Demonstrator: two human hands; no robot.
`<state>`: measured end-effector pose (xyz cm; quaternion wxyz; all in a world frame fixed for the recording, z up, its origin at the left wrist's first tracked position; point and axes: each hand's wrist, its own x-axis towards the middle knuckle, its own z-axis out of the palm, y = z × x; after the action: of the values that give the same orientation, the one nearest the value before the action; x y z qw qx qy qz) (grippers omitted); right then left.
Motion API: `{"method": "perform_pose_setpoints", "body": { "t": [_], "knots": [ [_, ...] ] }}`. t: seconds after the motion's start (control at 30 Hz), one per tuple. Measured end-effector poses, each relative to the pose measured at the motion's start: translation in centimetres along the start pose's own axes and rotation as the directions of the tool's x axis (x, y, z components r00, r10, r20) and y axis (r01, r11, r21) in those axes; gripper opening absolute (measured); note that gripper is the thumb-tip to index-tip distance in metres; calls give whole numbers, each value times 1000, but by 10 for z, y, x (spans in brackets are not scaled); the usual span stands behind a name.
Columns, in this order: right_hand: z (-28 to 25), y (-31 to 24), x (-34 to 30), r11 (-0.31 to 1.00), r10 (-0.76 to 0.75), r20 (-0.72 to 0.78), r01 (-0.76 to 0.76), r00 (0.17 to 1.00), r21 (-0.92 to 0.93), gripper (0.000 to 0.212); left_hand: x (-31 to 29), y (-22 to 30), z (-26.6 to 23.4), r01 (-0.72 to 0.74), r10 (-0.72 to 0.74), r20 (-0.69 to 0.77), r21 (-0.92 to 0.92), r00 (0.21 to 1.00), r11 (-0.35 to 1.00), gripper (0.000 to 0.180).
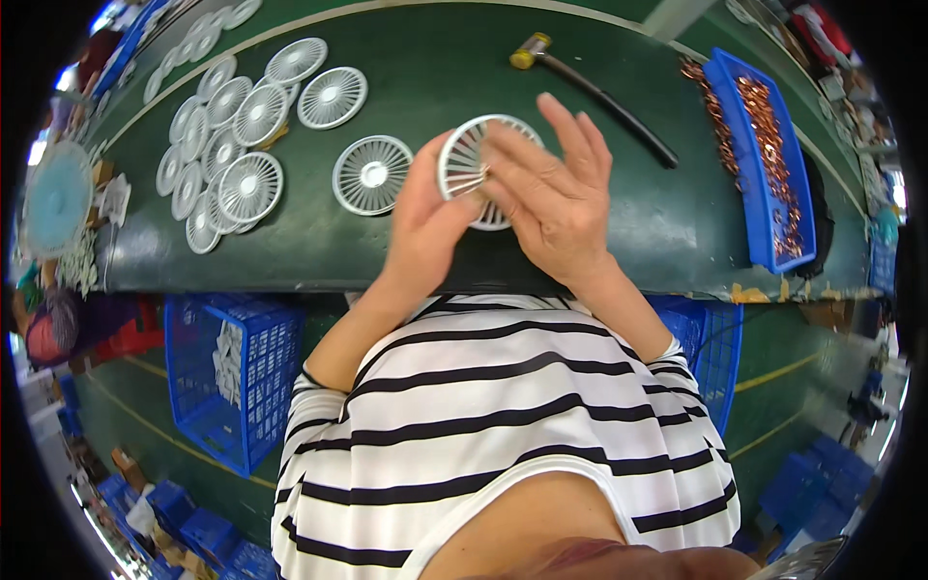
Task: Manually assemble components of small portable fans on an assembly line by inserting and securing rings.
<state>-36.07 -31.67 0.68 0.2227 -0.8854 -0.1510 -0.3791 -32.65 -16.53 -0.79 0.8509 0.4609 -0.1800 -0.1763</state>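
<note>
A round white spoked disc, like a small fan grille [462,162], is tilted up above the front of the green worktable [638,217]. My left hand [423,227] grips it by its left and lower edge, thumb across the front. Over the disc's face, my right hand [561,203] brings its thumb and forefinger together near the hub, while its outer fingers stick up. Motion blurs those fingertips, and whatever they pinch is too small to make out. Another spoked disc [373,174] lies flat on the table just left of my left hand.
Several more discs [259,116] lie overlapping at the left. A yellow-headed hammer [604,97] rests at the back right. Further right stands a blue tray [764,159] of small copper-coloured parts, some spilled beside it. Blue crates [237,377] stand below the table's front edge.
</note>
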Motion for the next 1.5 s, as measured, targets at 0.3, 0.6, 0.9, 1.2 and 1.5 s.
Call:
{"method": "perform_pose_setpoints", "body": {
  "t": [0.3, 0.6, 0.9, 1.2, 1.5],
  "knots": [
    [-24, 23, -22, 729, 146, 225, -258, 963, 634, 32, -5, -10, 8, -81, 40, 98, 460, 994, 884, 39],
    [-82, 142, -31, 736, 638, -106, -644, 763, -209, 40, 13, -44, 8, -582, 226, 550, 805, 804, 113, 41],
    [-131, 227, -64, 482, 651, -124, -533, 749, -696, 27, 5, -19, -2, -429, 72, 425, 902, 902, 48, 60],
    [-100, 216, -60, 463, 683, -124, -559, 720, -688, 27, -19, 19, -72, 65, 160, -31, 974, 987, -216, 61],
    [-101, 172, -49, 813, 539, -74, -541, 839, -214, 12, 3, 32, -80, 186, 390, -250, 963, 886, 193, 26]
  ]
}}
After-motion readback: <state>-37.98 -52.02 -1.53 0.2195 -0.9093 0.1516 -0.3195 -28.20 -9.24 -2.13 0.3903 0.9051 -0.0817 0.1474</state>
